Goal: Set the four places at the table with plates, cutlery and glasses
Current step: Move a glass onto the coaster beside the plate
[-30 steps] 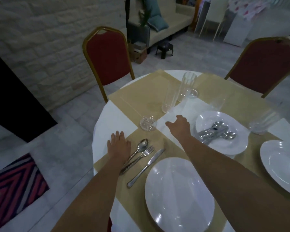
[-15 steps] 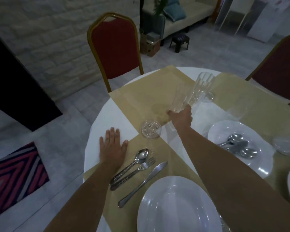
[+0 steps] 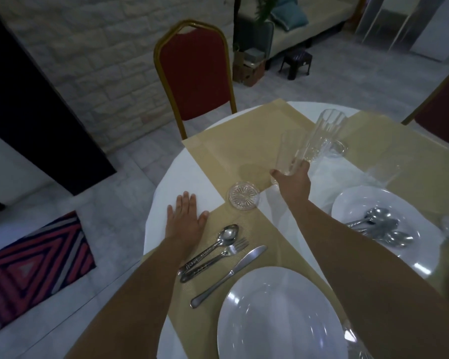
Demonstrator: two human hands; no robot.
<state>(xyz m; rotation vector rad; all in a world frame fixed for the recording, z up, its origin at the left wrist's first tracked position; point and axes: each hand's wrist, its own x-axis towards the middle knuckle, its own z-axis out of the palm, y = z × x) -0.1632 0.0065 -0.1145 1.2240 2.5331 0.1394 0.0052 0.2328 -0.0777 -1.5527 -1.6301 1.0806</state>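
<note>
My right hand (image 3: 293, 183) grips the base of a tall clear glass (image 3: 289, 156), tilted over the far beige placemat (image 3: 233, 146). A second tall ribbed glass (image 3: 324, 136) stands just behind it. My left hand (image 3: 185, 221) lies flat, fingers spread, at the table's left edge. A small cut-glass coaster (image 3: 244, 196) sits between my hands. On the near placemat lie a spoon (image 3: 213, 246), a fork (image 3: 218, 259) and a knife (image 3: 231, 274) left of a white plate (image 3: 280, 317). Another white plate (image 3: 368, 203) at the right holds several loose pieces of cutlery (image 3: 381, 228).
A red chair with a gold frame (image 3: 194, 71) stands at the far place, and another red chair (image 3: 443, 107) is at the right edge. A further clear glass (image 3: 384, 172) stands right of centre. The round table has a white cloth (image 3: 182, 177). A striped rug (image 3: 29, 265) lies on the floor at left.
My right hand reached forward, closed on the tall glass's base and tilted it up. My left hand stayed flat on the table. The view shifted left.
</note>
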